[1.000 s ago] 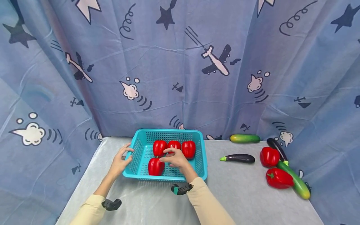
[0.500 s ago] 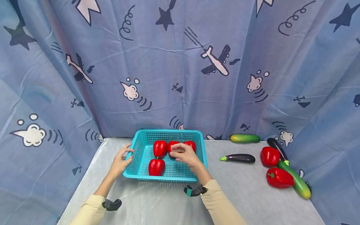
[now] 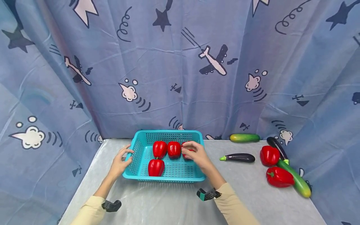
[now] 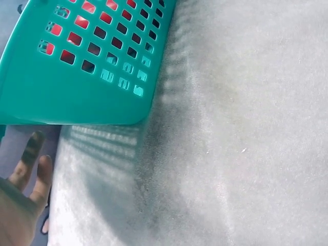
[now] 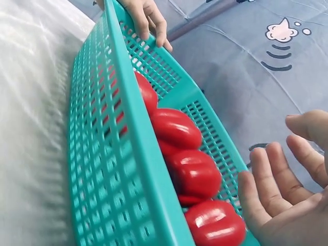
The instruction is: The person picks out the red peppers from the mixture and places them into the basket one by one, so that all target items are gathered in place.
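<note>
A turquoise basket [image 3: 163,179] with perforated walls holds several red bell peppers. Three form a back row: one at the left [image 3: 159,149], a middle bell pepper [image 3: 174,150] and a right-hand one, partly hidden. A front bell pepper [image 3: 156,167] lies nearer me. My right hand [image 3: 198,155] hovers over the basket's right side, fingers loosely bent and holding nothing; the palm faces the peppers in the right wrist view. At the left rim is my left hand [image 3: 119,161], its relaxed fingers reaching over the edge; whether they touch it I cannot tell.
Right of the basket lie an eggplant [image 3: 237,158] and a green-yellow cucumber [image 3: 244,138]. Farther right cluster two red bell peppers [image 3: 270,156], another eggplant [image 3: 277,148] and a long cucumber [image 3: 298,181]. A patterned blue curtain [image 3: 174,78] hangs behind the grey-white tabletop [image 3: 157,203].
My right hand has moved rightward from above the front pepper, past the middle back one, to the right-hand back pepper. The left hand has stayed at the rim.
</note>
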### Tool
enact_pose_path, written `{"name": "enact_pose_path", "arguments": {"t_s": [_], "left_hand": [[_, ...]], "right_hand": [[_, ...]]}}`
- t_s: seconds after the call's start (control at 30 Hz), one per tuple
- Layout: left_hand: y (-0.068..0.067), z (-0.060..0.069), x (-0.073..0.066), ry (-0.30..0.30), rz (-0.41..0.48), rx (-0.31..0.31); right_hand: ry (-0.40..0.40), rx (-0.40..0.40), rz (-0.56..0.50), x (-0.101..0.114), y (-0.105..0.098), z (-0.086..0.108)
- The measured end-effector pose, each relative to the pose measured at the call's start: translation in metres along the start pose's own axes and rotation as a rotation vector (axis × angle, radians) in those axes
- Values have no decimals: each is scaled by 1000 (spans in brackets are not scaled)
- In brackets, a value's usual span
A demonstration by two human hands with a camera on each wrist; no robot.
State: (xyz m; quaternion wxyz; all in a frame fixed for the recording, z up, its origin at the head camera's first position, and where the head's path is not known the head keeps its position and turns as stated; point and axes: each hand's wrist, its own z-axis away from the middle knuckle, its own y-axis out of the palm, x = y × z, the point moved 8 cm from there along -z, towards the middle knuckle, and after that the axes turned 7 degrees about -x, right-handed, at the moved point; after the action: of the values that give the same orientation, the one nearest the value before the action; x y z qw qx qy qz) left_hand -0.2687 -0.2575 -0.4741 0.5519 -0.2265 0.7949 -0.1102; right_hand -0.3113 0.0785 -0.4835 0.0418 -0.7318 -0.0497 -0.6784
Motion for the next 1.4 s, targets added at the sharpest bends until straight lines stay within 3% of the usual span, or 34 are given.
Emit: {"name": "enact_pose_path", "arguments": {"t_s": [0.2,0.33,0.4,0.43,0.6,0.87,1.0,1.13,1.4], "left_hand": [[-1,2,1,7,-1,-3],[3,-2,27,14,7,-11],[5,-3,33,32,2,-15],[5,-3,33,37,1,-16],[1,0,5,35,-9,-17],[3,-4,41,26,-9,-25],[2,-3,47,22,4,-26],[1,-3,41,24,-8,-29],[-2,0,3,29,10,-18]], "right_hand": [[-21,-53,29,6,-26,4],[-7,-72,28,15,-43,10],[-9,-83,38,15,-53,12],[-10,-85,40,15,-59,13],[-33,-107,52,7,-90,19],[-60,-125,111,8,-134,34],[-60,-133,166,5,-156,44],[-81,-134,178,5,-178,55],[-78,-183,250,5,-224,73]]}}
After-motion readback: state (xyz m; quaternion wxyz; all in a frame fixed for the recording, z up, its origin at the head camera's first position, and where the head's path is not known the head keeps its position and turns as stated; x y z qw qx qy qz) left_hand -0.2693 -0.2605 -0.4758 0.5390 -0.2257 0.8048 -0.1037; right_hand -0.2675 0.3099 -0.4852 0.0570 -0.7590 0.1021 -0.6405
